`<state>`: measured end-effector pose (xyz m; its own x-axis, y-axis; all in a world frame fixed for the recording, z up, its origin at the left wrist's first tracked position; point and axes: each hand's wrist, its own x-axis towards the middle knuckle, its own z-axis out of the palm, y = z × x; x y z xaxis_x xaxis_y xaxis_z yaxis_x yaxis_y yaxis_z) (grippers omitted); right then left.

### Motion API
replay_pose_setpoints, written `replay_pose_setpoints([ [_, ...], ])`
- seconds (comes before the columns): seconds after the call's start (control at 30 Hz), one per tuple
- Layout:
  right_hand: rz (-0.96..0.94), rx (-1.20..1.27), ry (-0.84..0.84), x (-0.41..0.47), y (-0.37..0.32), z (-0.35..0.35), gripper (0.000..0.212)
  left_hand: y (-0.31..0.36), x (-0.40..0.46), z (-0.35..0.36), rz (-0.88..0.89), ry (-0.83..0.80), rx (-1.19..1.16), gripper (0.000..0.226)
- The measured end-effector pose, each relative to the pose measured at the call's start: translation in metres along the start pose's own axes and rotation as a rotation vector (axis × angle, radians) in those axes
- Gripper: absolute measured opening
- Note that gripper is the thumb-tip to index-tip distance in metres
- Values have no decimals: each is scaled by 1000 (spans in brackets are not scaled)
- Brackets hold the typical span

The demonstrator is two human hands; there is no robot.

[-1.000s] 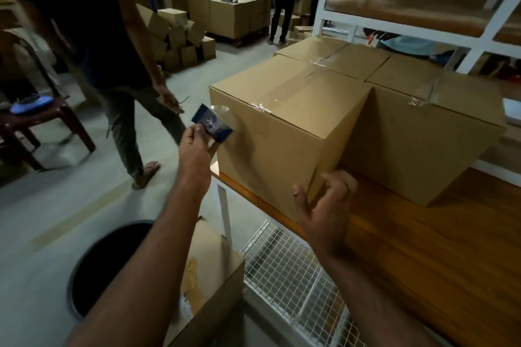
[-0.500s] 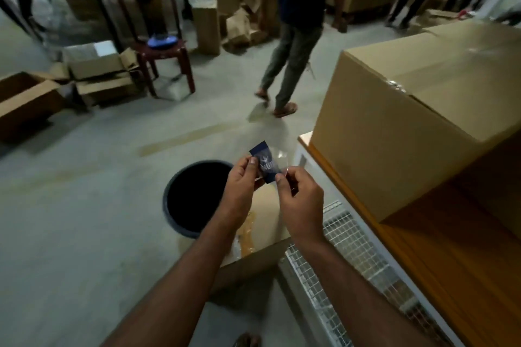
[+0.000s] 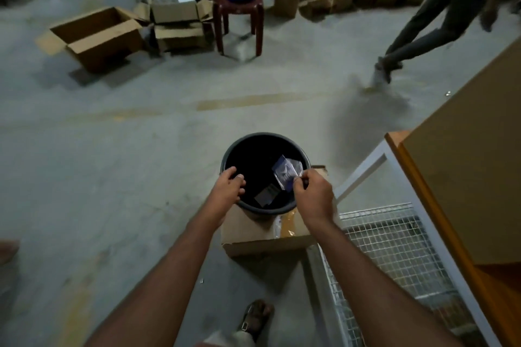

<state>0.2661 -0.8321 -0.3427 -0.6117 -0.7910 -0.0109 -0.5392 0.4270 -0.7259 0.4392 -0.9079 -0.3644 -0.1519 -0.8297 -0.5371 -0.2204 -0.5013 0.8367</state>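
Grey concrete floor fills most of the view. Nearest, a sandalled foot is seen on it, beside a wire-mesh shelf under the bench. A large carton is set at the bench's left edge. Further out, a closed cardboard box lies on the floor, touching the near side of a black bin.

The hands are held apart over the bin. A small clear packet with a blue label is pinched by the right hand and held above the bin's right rim. The left hand is held at the left rim with its fingers loosely curled, and nothing is seen in it. A dark card is seen inside the bin.

Farther off, open cartons lie beside a red stool, and another person's legs are blurred at the far right.
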Motion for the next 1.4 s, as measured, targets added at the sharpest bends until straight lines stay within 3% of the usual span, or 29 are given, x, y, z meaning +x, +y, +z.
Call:
replay_pose_setpoints([
  [0.2, 114, -92, -183, 11, 23, 31, 14, -20, 3, 9, 20, -66, 114, 33],
  [0.3, 104, -99, -258, 13, 28, 33, 27, -21, 2, 14, 37, -79, 126, 31],
  [0.4, 87, -72, -196, 13, 33, 24, 32, -18, 2, 15, 59, -76, 131, 29],
  [0.57, -22, 20, -125, 7, 35, -6, 23, 2, -5, 24, 124, -91, 133, 27],
  [0.77, -162, 124, -6, -6, 19, -75, 19, 52, -33, 50, 285, -237, 143, 25],
  [1.0, -172, 231, 284, -41, 9, -179, 20, 119, -99, 130, 488, -573, 97, 25],
  [1.1, -126, 212, 499, -80, 22, -234, 18, 130, -140, 186, 559, -796, 99, 23],
  [1.4, 185, 69, 1016, -266, 90, -349, 20, 84, -312, 311, 630, -1432, 233, 22],
])
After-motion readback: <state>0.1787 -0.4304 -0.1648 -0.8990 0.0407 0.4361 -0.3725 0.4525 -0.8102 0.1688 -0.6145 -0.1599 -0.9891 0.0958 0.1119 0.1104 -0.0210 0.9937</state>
